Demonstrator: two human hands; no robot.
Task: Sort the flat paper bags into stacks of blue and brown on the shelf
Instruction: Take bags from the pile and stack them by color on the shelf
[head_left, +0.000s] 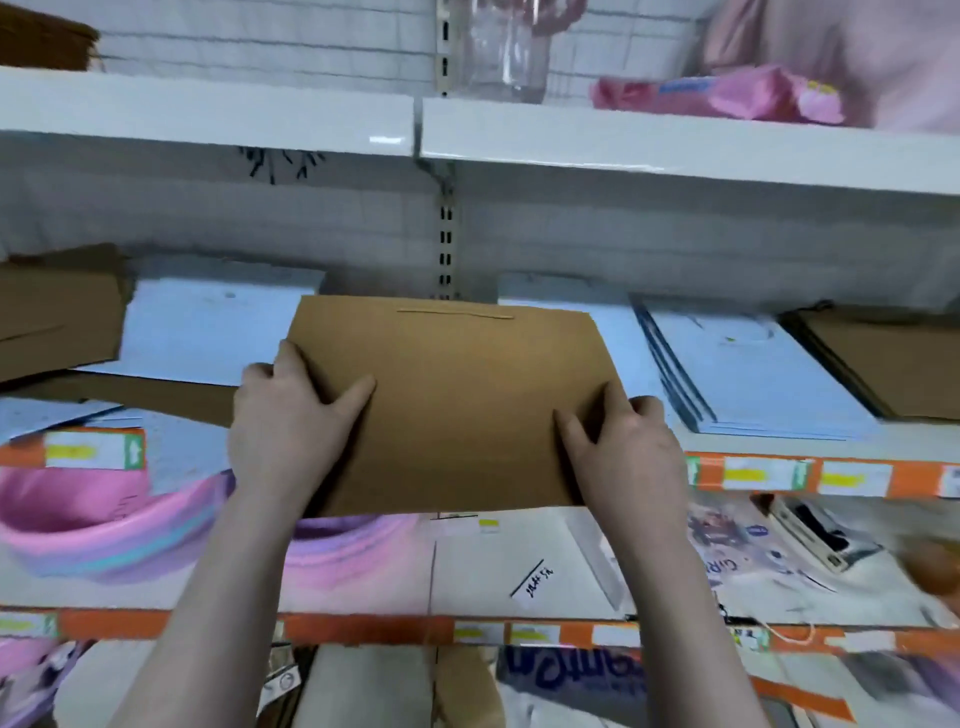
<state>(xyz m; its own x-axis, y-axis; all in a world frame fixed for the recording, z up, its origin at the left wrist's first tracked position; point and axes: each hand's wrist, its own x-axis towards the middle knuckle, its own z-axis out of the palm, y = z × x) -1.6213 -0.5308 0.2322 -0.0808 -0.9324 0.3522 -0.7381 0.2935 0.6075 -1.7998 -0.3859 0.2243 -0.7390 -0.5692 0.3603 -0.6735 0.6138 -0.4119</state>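
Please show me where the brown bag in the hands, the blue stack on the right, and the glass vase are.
brown bag (457, 395): head view, middle of its face.
blue stack (769, 374): head view, top sheet.
glass vase (506, 52): head view, body.

This is a shop aisle, seen from close in front of its shelving. White metal shelves (208, 111) run across at twelve o'clock, hung on a slotted upright (445, 244) in the middle. Orange price strips (779, 475) with white and yellow labels line the shelf fronts at three, nine and six o'clock. Goods lie in stacks: flat blue paper bags (769, 379) at two o'clock, brown ones (883, 364) just beside them at three, pink packaged goods (727, 96) at one o'clock, a clear glass jar (506, 57) at twelve.
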